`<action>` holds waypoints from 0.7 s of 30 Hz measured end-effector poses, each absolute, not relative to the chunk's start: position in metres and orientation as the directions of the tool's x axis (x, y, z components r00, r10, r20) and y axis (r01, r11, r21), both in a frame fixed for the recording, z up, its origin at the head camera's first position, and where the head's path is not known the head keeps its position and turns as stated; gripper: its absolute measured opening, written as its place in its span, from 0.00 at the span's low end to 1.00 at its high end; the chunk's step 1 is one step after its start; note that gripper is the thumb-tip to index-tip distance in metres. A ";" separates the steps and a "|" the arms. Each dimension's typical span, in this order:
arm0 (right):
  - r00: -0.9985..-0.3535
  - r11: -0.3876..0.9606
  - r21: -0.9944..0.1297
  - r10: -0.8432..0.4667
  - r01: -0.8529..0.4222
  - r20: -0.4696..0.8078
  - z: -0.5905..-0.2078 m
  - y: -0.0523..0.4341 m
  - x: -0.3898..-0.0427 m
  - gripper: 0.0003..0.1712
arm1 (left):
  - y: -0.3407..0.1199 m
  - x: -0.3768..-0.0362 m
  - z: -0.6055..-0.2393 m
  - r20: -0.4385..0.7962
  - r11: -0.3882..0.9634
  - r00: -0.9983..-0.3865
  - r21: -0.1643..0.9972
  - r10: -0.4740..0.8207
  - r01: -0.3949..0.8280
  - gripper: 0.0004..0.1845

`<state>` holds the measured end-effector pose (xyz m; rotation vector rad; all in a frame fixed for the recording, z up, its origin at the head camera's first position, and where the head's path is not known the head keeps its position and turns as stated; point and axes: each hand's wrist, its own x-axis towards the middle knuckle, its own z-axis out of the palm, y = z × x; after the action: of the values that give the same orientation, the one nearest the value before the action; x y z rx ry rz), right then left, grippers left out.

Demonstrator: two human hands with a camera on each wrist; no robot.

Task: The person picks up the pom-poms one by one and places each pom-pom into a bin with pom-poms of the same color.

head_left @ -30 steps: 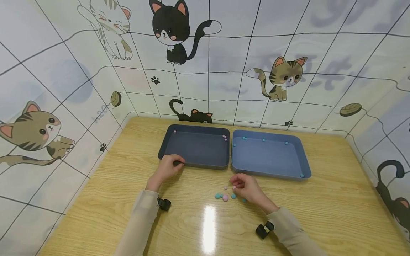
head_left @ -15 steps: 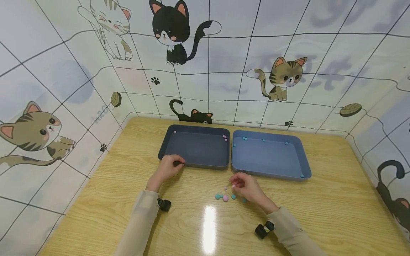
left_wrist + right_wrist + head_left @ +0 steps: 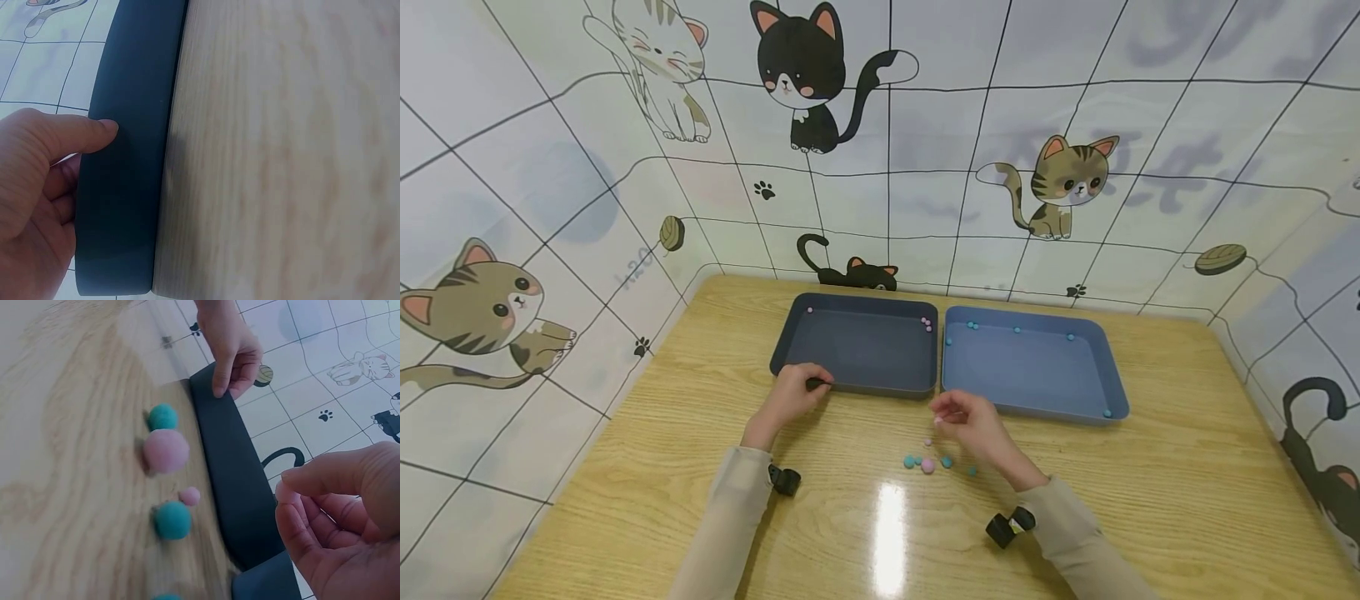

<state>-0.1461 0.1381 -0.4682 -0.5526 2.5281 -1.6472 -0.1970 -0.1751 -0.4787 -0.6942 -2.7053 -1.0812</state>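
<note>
My left hand (image 3: 796, 390) grips the near wall of the dark grey tray (image 3: 857, 350), its thumb (image 3: 103, 132) lying on the outside. Between thumb and fingertips my right hand (image 3: 976, 427) pinches a small pink pom-pom (image 3: 287, 493), raised above the table just in front of the trays. Below it on the table lie a large pink pom-pom (image 3: 927, 466), a small pink one and several teal pom-poms (image 3: 909, 461). Pink pom-poms (image 3: 926, 322) sit along the far corners of the dark tray.
A blue tray (image 3: 1030, 371) stands right beside the dark one, with several teal pom-poms (image 3: 1017, 329) inside. Walls printed with cartoon cats (image 3: 800, 62) rise behind and beside the wooden table (image 3: 647, 467).
My right hand has lifted the small pink pom-pom off the table and moved slightly forward toward the trays. The left hand has stayed on the dark tray's wall.
</note>
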 end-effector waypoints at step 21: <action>-0.943 0.354 -0.904 -0.308 -0.239 0.129 -0.407 0.114 -0.155 0.10 | -0.176 -0.197 -0.480 0.288 0.638 -0.886 0.615 0.364 0.463 0.04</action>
<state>-0.1548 0.1140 -0.4068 -0.5122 2.5324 -1.6739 -0.1972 -0.1761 -0.4801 -0.6894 -2.7172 -1.0791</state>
